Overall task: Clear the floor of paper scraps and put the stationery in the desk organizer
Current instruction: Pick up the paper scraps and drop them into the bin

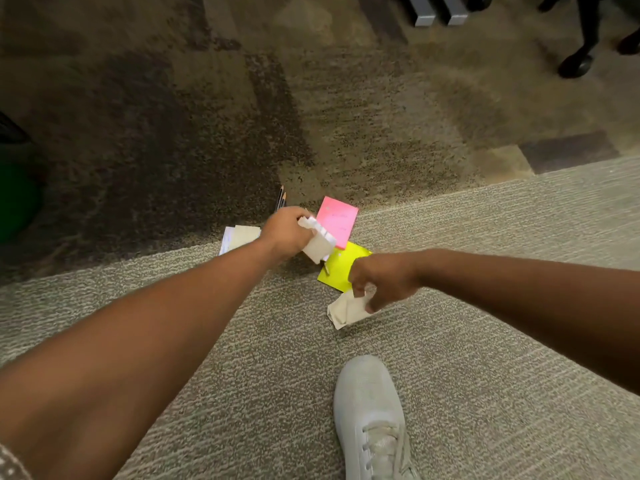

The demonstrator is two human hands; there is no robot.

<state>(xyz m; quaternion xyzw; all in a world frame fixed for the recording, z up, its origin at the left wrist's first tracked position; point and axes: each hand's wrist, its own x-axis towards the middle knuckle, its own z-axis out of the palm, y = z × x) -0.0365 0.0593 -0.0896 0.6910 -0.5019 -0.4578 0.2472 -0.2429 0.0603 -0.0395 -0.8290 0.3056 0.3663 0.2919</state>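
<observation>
My left hand [285, 232] is closed around white torn paper scraps [318, 242], held just above the carpet. My right hand [379, 278] pinches a crumpled cream paper scrap [346, 311] that rests on the light carpet. Between the hands lie a pink sticky-note pad [337, 220] and a yellow sticky-note pad [341, 268], the yellow one partly under my right hand. Another white paper piece [239, 237] lies on the floor behind my left wrist. The tips of two dark pencils [281, 199] show just beyond my left hand. No desk organizer is in view.
My white sneaker [370, 417] stands on the light carpet at the bottom. Dark patterned carpet [173, 116] fills the far half. Chair base legs with castors [575, 64] and grey metal legs [436, 10] are at the top right. A dark green object [15, 188] sits at the left edge.
</observation>
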